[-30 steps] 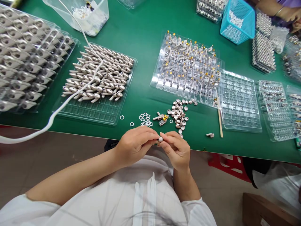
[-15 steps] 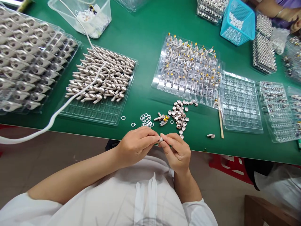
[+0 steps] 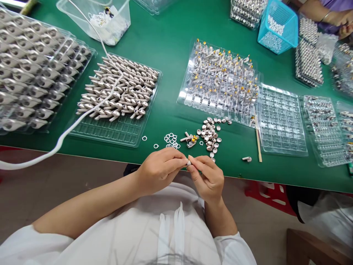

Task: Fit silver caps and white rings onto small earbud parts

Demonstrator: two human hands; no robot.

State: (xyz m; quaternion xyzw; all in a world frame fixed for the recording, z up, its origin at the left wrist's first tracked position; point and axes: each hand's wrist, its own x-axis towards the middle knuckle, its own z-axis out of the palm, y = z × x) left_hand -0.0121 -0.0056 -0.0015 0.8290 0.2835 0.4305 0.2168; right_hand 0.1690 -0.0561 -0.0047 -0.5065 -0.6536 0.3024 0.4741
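Observation:
At the table's near edge my left hand [image 3: 162, 168] and my right hand [image 3: 206, 176] meet fingertip to fingertip. Both pinch one small whitish earbud part [image 3: 188, 162]; the fingers cover most of it. Just beyond lie loose white rings [image 3: 171, 140] and a little group of stemmed earbud shells [image 3: 190, 139] with yellow tabs. A heap of small round beige caps [image 3: 211, 134] sits past my right hand. Farther right a single earbud [image 3: 247, 159] rests by itself near the edge.
A tray of beige stemmed shells [image 3: 121, 84] stands left, crossed by a white cable [image 3: 79, 121]. A clear tray with yellow-tabbed parts [image 3: 220, 81], a wooden stick [image 3: 258, 141] and a blue basket [image 3: 278, 27] are right. Another person's hand [image 3: 342, 22] shows top right.
Both hands stay in the same place, still pinching the small part, which looks slightly turned between the fingertips. The table items have not moved.

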